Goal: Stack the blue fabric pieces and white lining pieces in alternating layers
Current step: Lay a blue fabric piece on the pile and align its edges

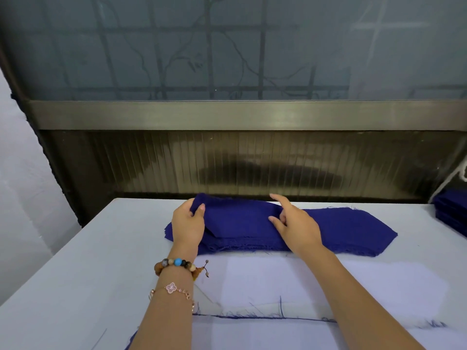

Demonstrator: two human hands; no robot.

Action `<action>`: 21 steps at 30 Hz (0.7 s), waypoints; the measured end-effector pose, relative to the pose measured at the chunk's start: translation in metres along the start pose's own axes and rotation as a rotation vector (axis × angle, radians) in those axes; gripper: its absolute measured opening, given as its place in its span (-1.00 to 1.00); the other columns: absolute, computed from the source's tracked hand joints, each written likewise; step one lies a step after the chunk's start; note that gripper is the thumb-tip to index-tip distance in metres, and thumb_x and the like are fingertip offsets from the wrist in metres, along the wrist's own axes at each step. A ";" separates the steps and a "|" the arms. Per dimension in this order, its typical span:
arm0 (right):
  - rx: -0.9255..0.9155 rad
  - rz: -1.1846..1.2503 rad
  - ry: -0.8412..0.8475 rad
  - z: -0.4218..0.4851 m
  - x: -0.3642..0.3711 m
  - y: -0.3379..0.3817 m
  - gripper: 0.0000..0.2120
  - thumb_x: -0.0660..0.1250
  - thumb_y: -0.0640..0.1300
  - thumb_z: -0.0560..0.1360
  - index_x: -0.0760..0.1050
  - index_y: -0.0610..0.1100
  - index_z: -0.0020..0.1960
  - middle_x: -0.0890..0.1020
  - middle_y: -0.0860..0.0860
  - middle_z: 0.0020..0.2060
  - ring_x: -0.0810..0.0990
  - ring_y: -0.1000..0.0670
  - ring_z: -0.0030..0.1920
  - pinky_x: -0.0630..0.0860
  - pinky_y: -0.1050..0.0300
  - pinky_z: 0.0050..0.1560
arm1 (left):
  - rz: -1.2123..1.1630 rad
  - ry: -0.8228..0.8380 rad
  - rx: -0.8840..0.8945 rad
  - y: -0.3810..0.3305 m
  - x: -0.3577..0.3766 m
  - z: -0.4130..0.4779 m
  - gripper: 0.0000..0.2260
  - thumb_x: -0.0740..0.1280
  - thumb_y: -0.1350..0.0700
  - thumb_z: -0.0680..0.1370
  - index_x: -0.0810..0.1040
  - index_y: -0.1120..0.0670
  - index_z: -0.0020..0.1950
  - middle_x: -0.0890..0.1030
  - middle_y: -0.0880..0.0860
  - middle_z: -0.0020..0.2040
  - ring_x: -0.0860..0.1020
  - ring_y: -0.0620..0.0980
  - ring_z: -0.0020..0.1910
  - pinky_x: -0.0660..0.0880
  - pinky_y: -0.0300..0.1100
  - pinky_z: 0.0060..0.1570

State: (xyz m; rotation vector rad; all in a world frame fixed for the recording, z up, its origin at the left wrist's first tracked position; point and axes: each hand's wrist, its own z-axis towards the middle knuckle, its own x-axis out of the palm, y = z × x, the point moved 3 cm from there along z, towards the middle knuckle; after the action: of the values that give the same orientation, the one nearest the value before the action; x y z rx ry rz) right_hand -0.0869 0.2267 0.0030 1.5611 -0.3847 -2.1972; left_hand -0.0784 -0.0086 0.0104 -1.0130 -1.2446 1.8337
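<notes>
From my remote seat I see the pile of blue fabric pieces [341,228] lying across the far middle of the tabletop [88,261], its edges frayed. The left hand [188,223] grips the left end of the top blue piece [235,215], with the fingers curled round the cloth and that end lifted off the pile. The right hand [297,226] sits on the middle of the same piece. Its thumb and curled fingers pinch a raised fold, while the index finger points straight out toward the far edge.

Nearer to me lies a white lining piece [328,281], flat, with a frayed blue edge [252,316] showing from under its near side. Both forearms cross over this white piece and hide parts of it, and the hands cover part of the pile.

A second blue stack [452,210] sits at the right edge of the tabletop, well apart from the pile. The left wrist wears a beaded bracelet [177,264] and a thin chain bracelet [173,288]. Behind the tabletop stands a ribbed glass panel [252,162] under a metal rail [227,114].
</notes>
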 end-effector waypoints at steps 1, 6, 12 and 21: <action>0.010 -0.040 0.006 0.001 0.000 0.000 -0.47 0.25 0.02 0.58 0.14 0.13 0.50 0.50 0.13 -0.19 0.47 0.10 -0.16 0.37 0.29 -0.31 | -0.002 -0.008 -0.002 0.001 0.001 0.001 -0.71 0.19 0.30 0.62 0.56 -0.03 -0.15 0.56 -0.12 -0.18 0.49 -0.14 -0.14 0.46 -0.23 -0.15; 0.025 -0.106 0.130 0.009 0.002 -0.001 -0.70 0.19 0.02 0.61 0.30 0.13 0.33 0.49 0.11 -0.21 0.48 0.06 -0.15 0.28 0.25 -0.40 | -0.030 -0.083 -0.029 0.007 0.000 0.005 -0.66 0.23 0.37 0.53 0.52 -0.02 -0.31 0.54 -0.09 -0.29 0.44 -0.09 -0.27 0.29 -0.31 -0.33; 0.088 0.176 0.329 0.022 -0.024 -0.022 -0.54 0.30 -0.07 0.57 0.23 0.12 0.41 0.60 -0.03 -0.21 0.59 0.00 -0.21 0.54 0.13 -0.16 | -0.197 -0.055 -0.170 0.008 0.001 0.008 -0.74 0.24 0.27 0.58 0.57 -0.01 -0.22 0.63 0.03 -0.10 0.56 0.08 0.03 0.53 -0.01 0.06; 0.121 0.358 0.366 0.025 -0.021 -0.038 -0.76 0.30 -0.09 0.57 0.43 0.09 0.22 0.56 0.02 -0.34 0.53 0.14 -0.47 0.47 0.22 -0.20 | -0.733 0.034 -0.365 0.002 0.000 0.002 -0.82 0.17 0.29 0.64 0.51 0.12 -0.09 0.68 0.13 -0.02 0.60 0.08 0.08 0.50 -0.06 0.18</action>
State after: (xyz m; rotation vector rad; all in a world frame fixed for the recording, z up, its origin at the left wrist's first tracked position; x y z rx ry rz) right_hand -0.1110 0.2697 0.0114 1.7566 -0.6337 -1.6089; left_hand -0.0804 -0.0105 0.0094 -0.6270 -1.6837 1.0441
